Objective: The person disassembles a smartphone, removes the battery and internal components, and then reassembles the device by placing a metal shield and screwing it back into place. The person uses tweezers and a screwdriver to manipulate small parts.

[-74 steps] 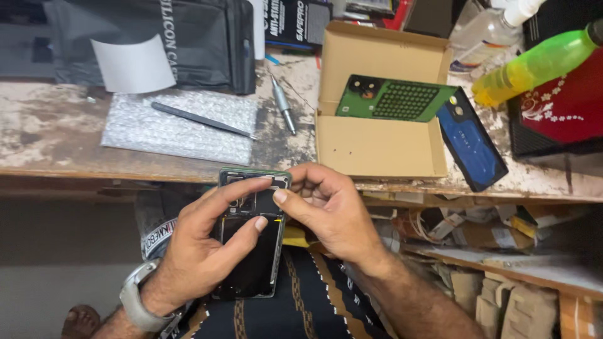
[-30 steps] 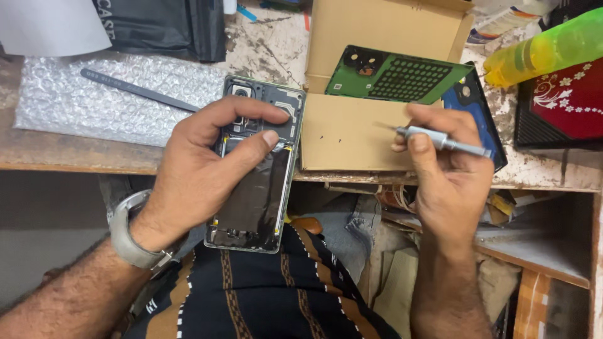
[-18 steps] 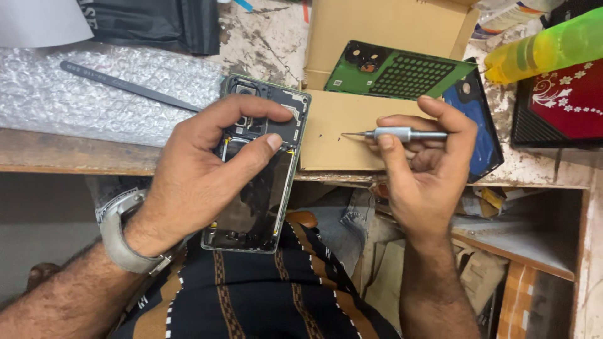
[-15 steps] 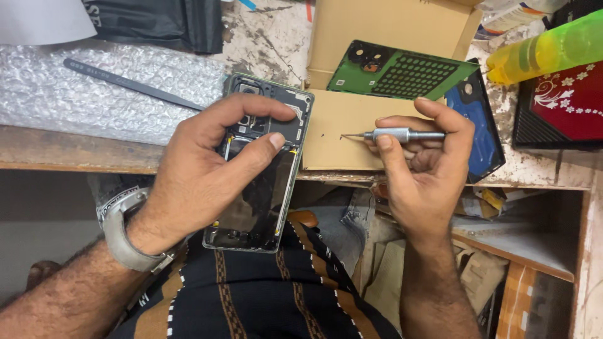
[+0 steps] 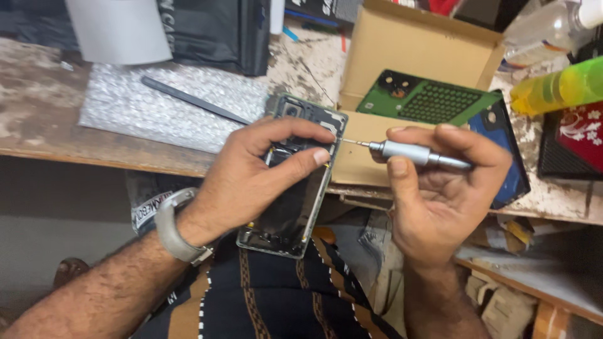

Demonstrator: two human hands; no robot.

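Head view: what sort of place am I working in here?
Most likely a phone repair bench: an opened phone in the left hand, a precision screwdriver in the right hand, loose back covers in a cardboard box.

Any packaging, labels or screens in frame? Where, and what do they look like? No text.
Cardboard box: bench centre-right, open, plain brown.
Black bag: top left, white lettering, white sheet in front.
Yellow-green bottle: right, lying down.
Red card: far right, white floral print.

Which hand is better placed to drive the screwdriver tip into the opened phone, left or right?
Right, probably. The right hand holds the silver screwdriver, its tip pointing at the top edge of the opened phone. The left hand is busy gripping the phone, steadying it.
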